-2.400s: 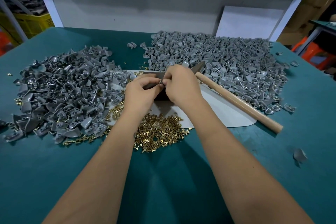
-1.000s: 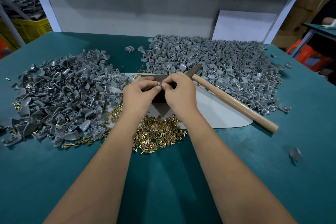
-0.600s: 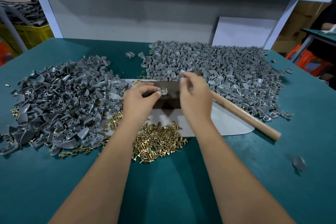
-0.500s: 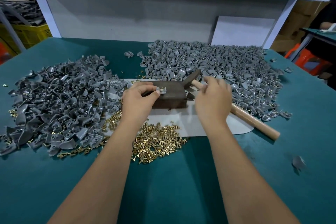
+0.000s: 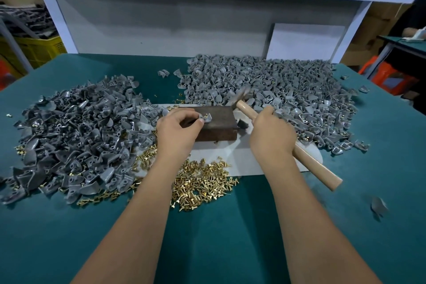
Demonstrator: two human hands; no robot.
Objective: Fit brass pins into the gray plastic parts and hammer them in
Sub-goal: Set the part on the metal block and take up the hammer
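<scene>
Brass pin (image 5: 205, 115) stands upright in the gray plastic part (image 5: 207, 118), which sits on top of the dark block (image 5: 215, 125) at the middle of the green table (image 5: 207, 233). Your left hand (image 5: 177, 130) pinches that part between thumb and fingertips. Your right hand (image 5: 272, 132) is wrapped around the wooden handle of the hammer (image 5: 250, 112); its head is blurred, raised just right of the block and clear of the pin. Loose brass pins (image 5: 202, 185) lie heaped near you, partly on the white sheet (image 5: 249, 157). One gray parts pile (image 5: 76, 136) lies left, a second pile (image 5: 276, 90) lies behind the block and right.
</scene>
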